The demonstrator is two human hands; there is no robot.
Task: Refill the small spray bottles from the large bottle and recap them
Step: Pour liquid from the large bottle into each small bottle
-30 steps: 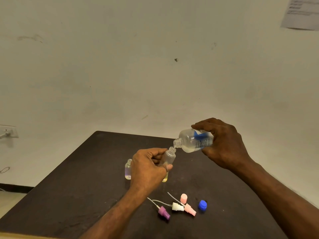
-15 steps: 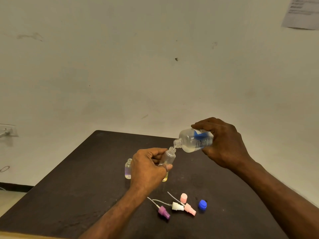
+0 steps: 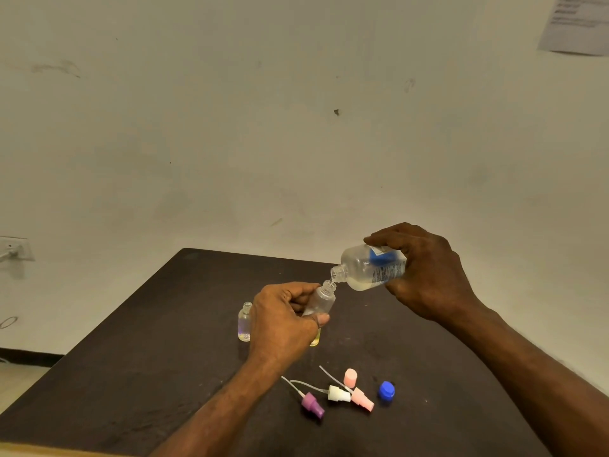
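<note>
At the centre of the frame the left hand [image 3: 283, 319] is closed around a small clear spray bottle [image 3: 322, 300], holding it tilted with its open neck pointing up and to the right, raised above the dark counter [image 3: 141, 351]. Just right of centre the right hand [image 3: 425, 275] grips the large bottle [image 3: 370, 267], a clear plastic one with a blue and white label, tipped nearly on its side so that its open mouth points down and left and meets the neck of the small bottle. A shallow pool of pale, slightly cloudy liquid lies along the lower side of the large bottle; the rest of it looks empty. How much liquid the held small bottle contains cannot be told, since the fingers cover most of it. Left of the left hand a second small bottle [image 3: 245, 322] stands upright and uncapped on the counter, with clear to faintly yellowish liquid filling its lower part. Below the left thumb the base of a third small bottle [image 3: 315, 339] shows, holding yellow liquid. Lower in the frame, toward the right, the loose tops lie on the counter: a purple spray head [image 3: 312, 405], a white spray head [image 3: 338, 394] and a pink spray head [image 3: 362, 399], each with a thin dip tube, a pink cap [image 3: 350, 378] just above them, and a blue cap [image 3: 386, 390] at the right.
</note>
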